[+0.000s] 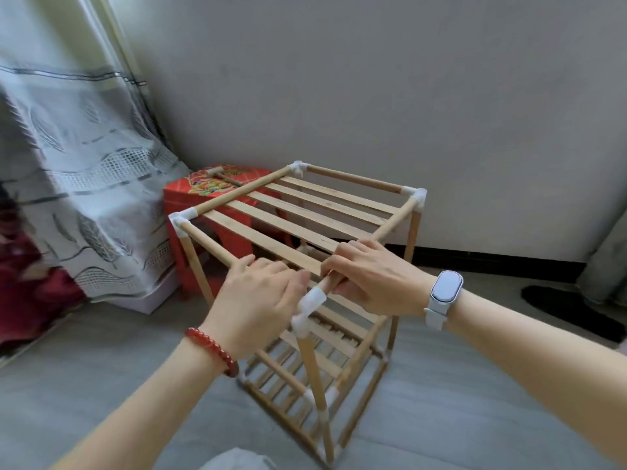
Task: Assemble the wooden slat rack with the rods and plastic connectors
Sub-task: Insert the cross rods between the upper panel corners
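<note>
Grey floor (101,368); both hands grip rack (305,215) top rods.

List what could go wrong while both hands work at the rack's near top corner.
1. The near corner connector looks skewed; forcing it may pop the rod that the right hand grips out of its socket.
2. The left hand bears on the front rod; downward pressure could rack the slender legs.
3. Fingers near the top slats could get pinched.
</note>
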